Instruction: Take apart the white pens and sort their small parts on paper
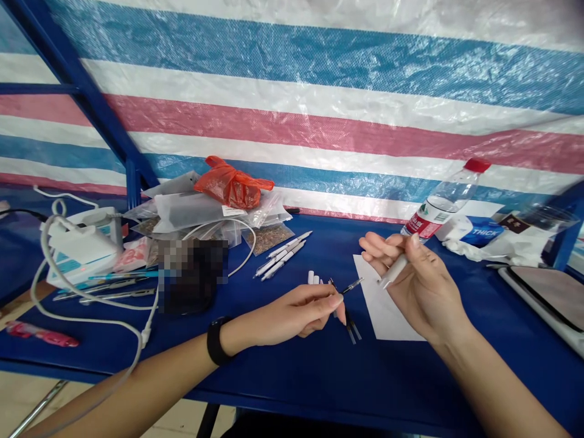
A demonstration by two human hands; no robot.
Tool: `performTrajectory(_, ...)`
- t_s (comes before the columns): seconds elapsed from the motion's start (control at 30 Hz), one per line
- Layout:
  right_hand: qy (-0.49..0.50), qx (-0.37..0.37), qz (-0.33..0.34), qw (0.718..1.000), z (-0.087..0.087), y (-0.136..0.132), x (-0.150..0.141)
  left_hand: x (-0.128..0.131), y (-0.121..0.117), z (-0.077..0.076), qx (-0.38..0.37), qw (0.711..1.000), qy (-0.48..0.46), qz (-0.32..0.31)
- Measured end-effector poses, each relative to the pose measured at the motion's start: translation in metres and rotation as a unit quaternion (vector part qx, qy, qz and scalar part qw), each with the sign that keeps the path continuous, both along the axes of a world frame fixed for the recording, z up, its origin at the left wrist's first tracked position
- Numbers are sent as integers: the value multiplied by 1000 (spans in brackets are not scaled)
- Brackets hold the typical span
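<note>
My left hand [298, 313], with a black watch on the wrist, pinches a thin pen refill [352, 285] between thumb and forefinger just above the blue table [292, 371]. My right hand [417, 274] is closed round a white pen barrel [393, 272], held tilted over a white sheet of paper [383, 304]. The refill's tip points toward the barrel's lower end; the two are apart. Two more dark refills [352, 328] lie on the table under my left fingers. A few small white caps [314, 278] stand just behind my left hand.
Several white pens [283, 255] lie mid-table. Behind them are plastic bags with an orange bag [232, 185] on top. A white power strip and cables [77, 243] sit at left, a water bottle [440, 207] and tissue pack [474, 231] at right, a tablet [547, 298] at far right.
</note>
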State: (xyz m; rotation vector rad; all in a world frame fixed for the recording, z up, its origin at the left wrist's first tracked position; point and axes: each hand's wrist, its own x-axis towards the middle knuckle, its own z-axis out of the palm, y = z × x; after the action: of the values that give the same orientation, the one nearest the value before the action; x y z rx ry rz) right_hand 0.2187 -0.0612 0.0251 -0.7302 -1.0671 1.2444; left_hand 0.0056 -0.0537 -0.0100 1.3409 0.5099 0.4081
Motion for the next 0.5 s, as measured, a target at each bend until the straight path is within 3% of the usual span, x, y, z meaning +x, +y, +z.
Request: performTrajectory(0.5, 26, 17, 18, 999, -9, -6, -10, 3, -1, -3, -16, 999, 18, -26)
